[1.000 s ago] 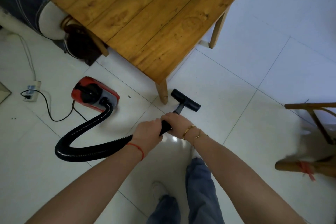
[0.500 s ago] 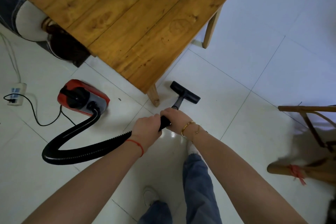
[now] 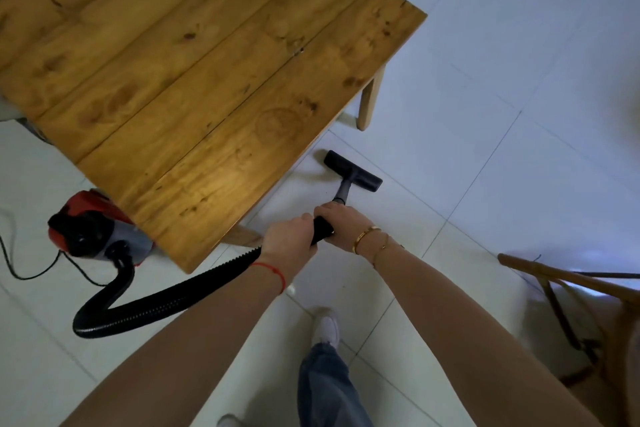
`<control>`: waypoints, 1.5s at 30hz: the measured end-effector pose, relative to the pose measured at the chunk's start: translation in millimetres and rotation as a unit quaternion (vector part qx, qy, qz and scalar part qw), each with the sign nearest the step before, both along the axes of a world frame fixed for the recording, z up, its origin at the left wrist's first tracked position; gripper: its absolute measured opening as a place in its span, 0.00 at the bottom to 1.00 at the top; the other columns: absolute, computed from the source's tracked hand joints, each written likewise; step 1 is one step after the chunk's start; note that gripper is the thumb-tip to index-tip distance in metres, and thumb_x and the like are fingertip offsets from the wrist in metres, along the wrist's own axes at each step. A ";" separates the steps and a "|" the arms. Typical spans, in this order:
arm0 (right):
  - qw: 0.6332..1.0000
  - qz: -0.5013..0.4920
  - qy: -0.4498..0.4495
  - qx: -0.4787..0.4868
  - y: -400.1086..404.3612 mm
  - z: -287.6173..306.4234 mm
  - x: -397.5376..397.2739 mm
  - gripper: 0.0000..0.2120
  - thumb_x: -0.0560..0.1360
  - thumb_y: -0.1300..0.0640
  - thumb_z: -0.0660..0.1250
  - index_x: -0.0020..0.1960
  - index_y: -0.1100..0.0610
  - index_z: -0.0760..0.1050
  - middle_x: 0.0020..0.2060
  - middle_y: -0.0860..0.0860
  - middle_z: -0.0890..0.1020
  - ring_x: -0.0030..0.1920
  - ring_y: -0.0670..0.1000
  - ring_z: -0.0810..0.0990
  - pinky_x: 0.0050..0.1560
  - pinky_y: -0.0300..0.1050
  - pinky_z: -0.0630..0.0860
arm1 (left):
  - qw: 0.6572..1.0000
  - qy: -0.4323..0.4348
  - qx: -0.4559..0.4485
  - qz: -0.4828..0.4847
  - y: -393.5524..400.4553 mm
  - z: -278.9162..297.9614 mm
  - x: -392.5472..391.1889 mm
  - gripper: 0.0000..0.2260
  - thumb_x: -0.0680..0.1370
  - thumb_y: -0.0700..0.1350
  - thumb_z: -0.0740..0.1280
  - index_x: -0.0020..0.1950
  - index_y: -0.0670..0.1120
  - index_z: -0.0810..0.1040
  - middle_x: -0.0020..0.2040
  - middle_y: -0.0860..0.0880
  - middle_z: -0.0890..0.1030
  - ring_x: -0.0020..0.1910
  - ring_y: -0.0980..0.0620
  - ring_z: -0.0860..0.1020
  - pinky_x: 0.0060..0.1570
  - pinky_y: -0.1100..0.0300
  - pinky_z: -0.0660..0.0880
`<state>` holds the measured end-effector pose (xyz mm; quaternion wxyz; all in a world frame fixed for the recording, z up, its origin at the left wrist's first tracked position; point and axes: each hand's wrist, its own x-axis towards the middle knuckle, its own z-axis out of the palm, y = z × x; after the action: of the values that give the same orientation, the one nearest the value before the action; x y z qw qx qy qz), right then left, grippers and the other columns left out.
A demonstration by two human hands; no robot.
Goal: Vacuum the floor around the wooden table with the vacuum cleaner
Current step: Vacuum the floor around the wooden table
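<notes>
Hands: the left hand (image 3: 290,240) and the right hand (image 3: 341,225) are both wrapped around the black wand (image 3: 323,231), left one behind the right, fingers curled tight on it.

Nozzle: the floor head (image 3: 353,170) is laid flat on the floor (image 3: 485,156) at about 12 o'clock from the hands, just beside the table (image 3: 194,80) edge and short of the far leg (image 3: 370,99).

Vacuum body: the red canister (image 3: 93,229) is parked at 9 o'clock from the hands, half tucked under the table corner, with the ribbed hose (image 3: 162,302) looped back toward 7 o'clock.

Cord: a thin black cable (image 3: 31,274) is trailed off the left edge; where it ends can't be seen.

Other stuff: a wooden chair (image 3: 581,302) is sat at 3 o'clock, and a white shoe (image 3: 327,324) and a jeans leg (image 3: 329,388) are seen below the hands.

Stage, best guess: this side of the table is being worked, and more floor is probably left round the other sides.

Risk 1: the head could get knocked into the far leg if it's pushed much further along the edge.

Risk 2: the hose loop looks slack but kinked, so the canister could be dragged into the near leg (image 3: 242,236) or tipped if the wand is pulled away hard.

Risk 3: the cable could be yanked tight, or the hose tripped over, since it's lying close to the feet.
</notes>
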<state>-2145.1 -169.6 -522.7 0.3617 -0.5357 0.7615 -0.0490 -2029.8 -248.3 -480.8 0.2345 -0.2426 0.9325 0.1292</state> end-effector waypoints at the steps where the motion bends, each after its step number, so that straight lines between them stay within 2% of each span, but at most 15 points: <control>1: 1.000 -0.003 0.003 0.003 -0.4 -0.7 -13.5 0.08 0.74 0.63 0.65 0.53 0.60 0.73 0.53 0.56 0.79 0.55 0.55 0.76 0.53 0.45 0.72 | 1.000 0.002 0.002 0.002 -0.3 -2.6 -13.6 0.10 0.78 0.49 0.62 0.55 0.45 0.70 0.47 0.48 0.80 0.43 0.48 0.81 0.38 0.58 0.72; 5: 1.000 -0.008 0.007 0.013 -3.0 -6.7 -58.7 0.08 0.74 0.63 0.65 0.53 0.60 0.73 0.52 0.55 0.78 0.55 0.55 0.76 0.56 0.48 0.74 | 1.000 0.009 0.005 0.025 1.2 -12.6 -57.8 0.10 0.78 0.49 0.62 0.55 0.44 0.70 0.45 0.49 0.79 0.42 0.49 0.80 0.36 0.59 0.71; 11: 0.999 -0.001 0.016 0.028 -12.5 -13.7 -94.6 0.09 0.74 0.64 0.64 0.54 0.60 0.73 0.53 0.56 0.77 0.57 0.54 0.74 0.59 0.49 0.72 | 0.999 0.018 0.000 0.048 -1.2 -25.4 -90.9 0.10 0.78 0.49 0.63 0.54 0.45 0.71 0.44 0.49 0.79 0.41 0.50 0.80 0.35 0.61 0.71; 16: 0.999 0.011 0.019 0.040 -14.9 -13.0 -88.2 0.10 0.74 0.63 0.64 0.55 0.59 0.73 0.53 0.54 0.78 0.57 0.54 0.75 0.56 0.48 0.73 | 0.999 0.017 0.001 0.047 -3.1 -26.7 -83.3 0.09 0.78 0.49 0.63 0.53 0.44 0.71 0.42 0.49 0.78 0.40 0.50 0.80 0.35 0.61 0.71; 20: 0.998 0.018 0.034 0.048 -13.0 -3.9 -62.2 0.09 0.74 0.61 0.64 0.55 0.57 0.74 0.52 0.53 0.78 0.55 0.53 0.76 0.55 0.48 0.75 | 0.999 0.019 0.009 0.035 -3.8 -20.6 -59.5 0.08 0.78 0.48 0.62 0.52 0.44 0.72 0.37 0.50 0.73 0.37 0.51 0.79 0.33 0.61 0.69; 28: 0.998 0.011 0.022 0.062 -9.1 16.6 29.4 0.08 0.74 0.60 0.64 0.53 0.57 0.74 0.50 0.53 0.79 0.51 0.53 0.78 0.51 0.47 0.76 | 1.000 0.005 0.017 0.009 -3.8 6.0 29.8 0.07 0.78 0.47 0.62 0.52 0.44 0.72 0.35 0.51 0.71 0.36 0.51 0.77 0.34 0.60 0.69; 31: 0.998 0.005 0.006 0.061 -9.1 20.8 78.2 0.08 0.73 0.60 0.65 0.52 0.57 0.74 0.51 0.54 0.80 0.52 0.55 0.78 0.54 0.50 0.76 | 1.000 0.001 0.020 0.004 -7.1 17.9 77.2 0.08 0.78 0.46 0.62 0.54 0.44 0.72 0.44 0.49 0.78 0.42 0.50 0.80 0.36 0.61 0.69; 33: 0.998 0.000 -0.001 0.061 -10.9 23.8 114.1 0.08 0.73 0.60 0.65 0.52 0.57 0.73 0.51 0.55 0.80 0.53 0.56 0.78 0.55 0.51 0.75 | 1.000 -0.006 0.012 -0.010 -10.5 25.0 111.6 0.08 0.78 0.46 0.62 0.55 0.44 0.72 0.47 0.48 0.79 0.44 0.50 0.80 0.37 0.60 0.69; 38: 0.998 -0.038 -0.018 0.048 -18.6 26.8 211.8 0.10 0.73 0.59 0.66 0.54 0.56 0.74 0.53 0.53 0.79 0.53 0.55 0.78 0.53 0.48 0.75 | 0.999 -0.019 0.003 -0.027 -23.0 35.3 203.5 0.09 0.79 0.46 0.61 0.57 0.45 0.72 0.50 0.48 0.80 0.46 0.49 0.80 0.42 0.59 0.72; 45: 0.998 -0.055 -0.025 0.028 -35.5 28.5 342.0 0.09 0.73 0.62 0.65 0.53 0.58 0.73 0.51 0.55 0.79 0.51 0.57 0.78 0.48 0.49 0.75 | 0.999 -0.029 -0.005 -0.042 -43.2 37.4 327.7 0.08 0.78 0.46 0.61 0.56 0.45 0.71 0.49 0.48 0.80 0.45 0.48 0.80 0.39 0.59 0.69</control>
<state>-1803.1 -205.1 -494.2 0.3925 -0.4809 0.7816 -0.0614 -1702.1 -291.5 -443.4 0.2658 -0.2078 0.9352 0.1078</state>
